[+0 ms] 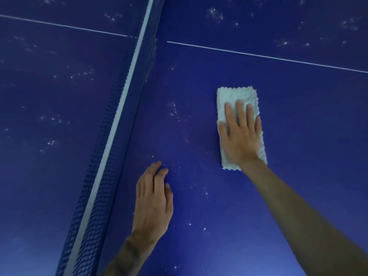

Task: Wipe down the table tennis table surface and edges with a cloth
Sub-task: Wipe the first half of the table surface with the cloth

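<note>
The white cloth [237, 102] lay folded flat on the blue table [298, 136], well away from its edges and to the right of the net [119, 108]. It looked soft and light, best pushed from on top. The right hand [241, 134] pressed it with straight fingers. The left hand [153, 198] rested flat nearby, holding nothing, among white specks [174, 111].

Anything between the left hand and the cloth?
Head view: between left hand and cloth, only bare blue table surface with white specks.
</note>
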Motion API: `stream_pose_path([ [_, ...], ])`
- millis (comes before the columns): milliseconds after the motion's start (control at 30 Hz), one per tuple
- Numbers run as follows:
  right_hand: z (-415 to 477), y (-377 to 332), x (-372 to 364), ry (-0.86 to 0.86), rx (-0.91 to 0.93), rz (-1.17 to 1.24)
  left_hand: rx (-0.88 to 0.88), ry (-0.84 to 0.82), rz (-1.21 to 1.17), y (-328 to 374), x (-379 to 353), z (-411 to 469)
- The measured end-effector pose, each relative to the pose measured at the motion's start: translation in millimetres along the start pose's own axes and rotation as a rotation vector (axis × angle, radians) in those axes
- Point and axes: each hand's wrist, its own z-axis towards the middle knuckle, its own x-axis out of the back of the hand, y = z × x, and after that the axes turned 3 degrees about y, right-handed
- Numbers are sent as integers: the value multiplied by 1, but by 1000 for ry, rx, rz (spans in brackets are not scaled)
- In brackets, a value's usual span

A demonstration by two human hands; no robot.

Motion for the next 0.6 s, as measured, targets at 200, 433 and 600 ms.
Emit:
stream_pose_path([
  [200, -74, -73, -31, -14, 268, 16, -121, -37, 151, -15, -9, -22],
  [433, -90, -3, -18, -16, 5, -49, -124, -27, 166, -20, -16, -23],
  [600, -50, -59, -20, -6, -57, 30, -141, -4, 171, -20, -17, -23],
])
